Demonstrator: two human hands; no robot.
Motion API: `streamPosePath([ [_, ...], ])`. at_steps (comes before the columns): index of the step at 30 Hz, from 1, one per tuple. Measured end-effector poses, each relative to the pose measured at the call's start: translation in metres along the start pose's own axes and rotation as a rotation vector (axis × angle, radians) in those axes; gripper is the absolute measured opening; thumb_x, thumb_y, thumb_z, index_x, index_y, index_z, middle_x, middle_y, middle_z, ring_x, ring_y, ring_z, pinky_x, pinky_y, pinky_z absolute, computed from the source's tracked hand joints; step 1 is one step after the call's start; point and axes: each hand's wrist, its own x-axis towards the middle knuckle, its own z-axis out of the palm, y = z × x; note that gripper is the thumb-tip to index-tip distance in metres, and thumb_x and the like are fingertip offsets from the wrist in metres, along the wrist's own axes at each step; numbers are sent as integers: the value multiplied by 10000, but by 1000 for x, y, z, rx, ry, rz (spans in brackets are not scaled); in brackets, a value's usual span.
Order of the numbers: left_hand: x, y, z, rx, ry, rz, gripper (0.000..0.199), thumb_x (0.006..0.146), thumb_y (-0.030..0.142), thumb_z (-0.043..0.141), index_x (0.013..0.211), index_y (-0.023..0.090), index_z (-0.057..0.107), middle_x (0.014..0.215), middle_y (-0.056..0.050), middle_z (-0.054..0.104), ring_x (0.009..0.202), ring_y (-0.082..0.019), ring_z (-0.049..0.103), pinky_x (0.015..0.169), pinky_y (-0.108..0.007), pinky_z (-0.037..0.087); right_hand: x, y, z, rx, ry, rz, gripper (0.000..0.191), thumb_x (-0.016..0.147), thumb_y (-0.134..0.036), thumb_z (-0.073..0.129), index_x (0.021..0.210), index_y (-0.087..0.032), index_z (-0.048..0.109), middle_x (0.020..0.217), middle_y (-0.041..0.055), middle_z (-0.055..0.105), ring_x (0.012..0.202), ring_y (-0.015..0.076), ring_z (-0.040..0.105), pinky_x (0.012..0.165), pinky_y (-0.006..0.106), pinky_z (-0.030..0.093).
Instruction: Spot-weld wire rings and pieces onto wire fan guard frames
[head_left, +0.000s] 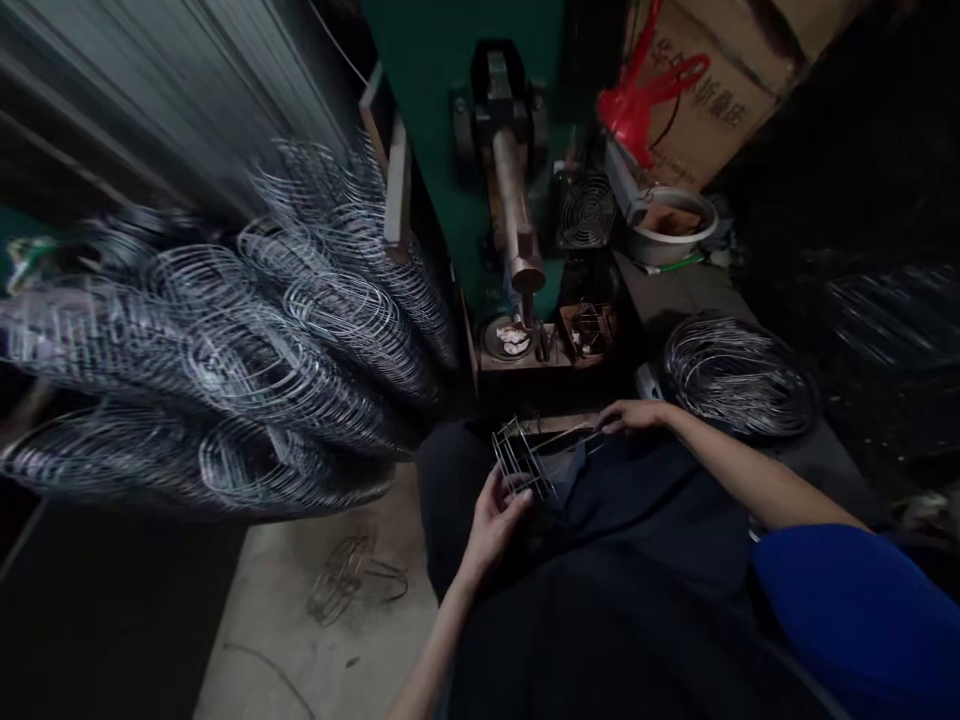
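My left hand (496,515) is closed on a small wire frame (519,457), holding it low above my lap. Thin wires of the frame rise above my thumb and fingers. To the right, my right hand (628,416) has its fingers pressed together on thin wire rods (574,432) that reach toward the frame. Whether the rods touch the frame is unclear. Beyond my hands stands a machine with a metal arm (514,200), its tip over a round plate (510,340) bearing white scraps.
Stacks of wire rings (300,370) fill the left. A wire coil (739,375) lies at the right, near a grey bowl (670,235), a red tool (637,105) and a cardboard box (697,90). Bent wires (349,580) lie on the floor.
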Motion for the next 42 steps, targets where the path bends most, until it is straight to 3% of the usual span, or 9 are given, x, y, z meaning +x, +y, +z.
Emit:
streamPosePath([
  [3,19,24,12,-52,34,121,737,728,348,840,1367,178,515,1014,-74,694,584,-81,577,525,-216,475,-7,-24,-15,12,124,-198,467,620,-561,850,851,-169,744,868,38,714,835,188,624,768,288,471],
  [7,49,66,27,-178,94,243,661,697,347,860,1264,130,600,680,57,559,405,-14,360,386,-168,305,-21,-57,-36,146,257,-344,427,655,-551,847,760,-173,679,674,-4,609,636,129,516,626,263,407],
  [11,65,86,39,-283,59,310,651,672,278,880,1255,144,624,627,99,418,418,0,278,386,-153,223,-28,-80,-52,260,328,-477,500,616,-623,851,712,-176,648,613,-15,531,539,99,395,527,251,308],
  [16,76,84,50,-274,80,384,680,710,253,856,1337,184,602,661,84,415,472,-11,296,420,-156,216,-14,-97,-57,344,429,-633,548,638,-667,822,603,-179,576,597,-19,454,559,104,362,526,255,267],
  [20,82,80,56,-205,134,411,729,713,265,855,1385,208,578,726,55,494,528,-22,356,475,-166,283,6,-101,-56,381,537,-700,585,671,-707,774,554,-183,543,589,-19,414,568,116,356,530,264,278],
  [29,96,77,59,-117,182,423,758,708,314,858,1401,206,571,774,20,571,673,-87,494,649,-220,416,37,-98,-62,323,681,-654,567,664,-702,763,559,-193,538,567,-12,457,572,128,378,553,271,308],
  [42,106,73,62,-109,191,402,817,702,323,860,1435,182,527,704,52,507,580,-60,406,567,-204,369,52,-90,-69,292,741,-590,604,643,-751,740,544,-202,510,549,-11,462,556,127,392,538,271,340],
])
